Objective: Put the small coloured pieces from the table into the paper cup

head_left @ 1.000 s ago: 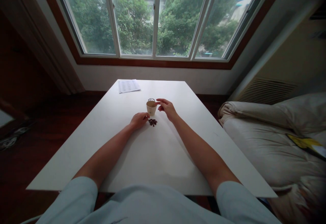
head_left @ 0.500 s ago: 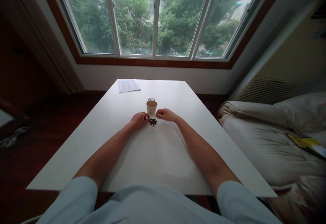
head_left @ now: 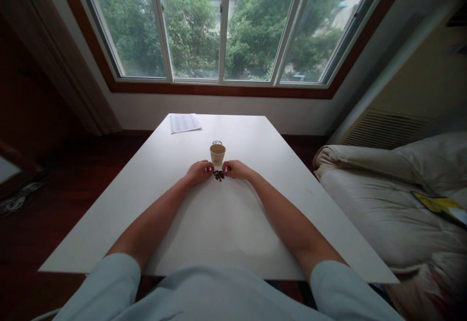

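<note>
A small heap of dark beans [head_left: 219,175] lies on the white table [head_left: 219,223], just in front of a tan paper cup [head_left: 217,154]. My left hand [head_left: 199,171] rests on the table at the heap's left edge, fingers curled and pinched together. My right hand [head_left: 235,169] rests at the heap's right edge, its fingertips pinched down on the beans. Whether either pinch holds a bean is too small to make out. Behind the cup stands a small dark-rimmed object, mostly hidden.
A sheet of printed paper [head_left: 184,122] lies at the table's far left corner. A bed with bedding [head_left: 397,199] borders the table on the right. A wide window [head_left: 222,24] faces the far end. Dark floor lies to the left.
My right hand has come down from the cup's rim to the right edge of the bean heap. My left hand has stayed put.
</note>
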`<state>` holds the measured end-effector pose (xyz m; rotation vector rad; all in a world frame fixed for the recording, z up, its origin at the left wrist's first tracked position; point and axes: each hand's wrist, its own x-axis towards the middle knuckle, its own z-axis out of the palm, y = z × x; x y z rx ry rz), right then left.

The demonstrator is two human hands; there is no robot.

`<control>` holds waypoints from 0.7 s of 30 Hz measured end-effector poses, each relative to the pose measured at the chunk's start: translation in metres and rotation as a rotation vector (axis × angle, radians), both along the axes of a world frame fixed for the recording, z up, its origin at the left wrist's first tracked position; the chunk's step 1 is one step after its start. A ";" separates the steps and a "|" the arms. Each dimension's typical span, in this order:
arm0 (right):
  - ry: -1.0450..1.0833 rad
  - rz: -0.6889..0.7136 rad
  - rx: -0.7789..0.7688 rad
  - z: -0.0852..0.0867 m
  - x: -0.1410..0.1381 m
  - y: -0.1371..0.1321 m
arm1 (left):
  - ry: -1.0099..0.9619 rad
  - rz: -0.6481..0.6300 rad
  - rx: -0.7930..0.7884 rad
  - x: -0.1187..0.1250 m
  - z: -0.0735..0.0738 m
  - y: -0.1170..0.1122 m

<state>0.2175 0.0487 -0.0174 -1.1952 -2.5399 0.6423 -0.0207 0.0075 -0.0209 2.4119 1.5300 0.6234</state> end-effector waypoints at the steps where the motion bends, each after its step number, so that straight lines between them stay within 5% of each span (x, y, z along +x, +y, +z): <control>1: -0.001 -0.003 0.022 0.000 0.000 0.000 | -0.001 0.000 -0.001 0.000 0.000 0.000; 9: 0.024 -0.008 0.234 -0.007 -0.002 0.000 | -0.013 -0.002 0.004 0.000 -0.001 0.001; 21: 0.026 0.026 0.196 -0.003 -0.001 -0.005 | -0.007 0.044 0.017 -0.001 -0.003 0.001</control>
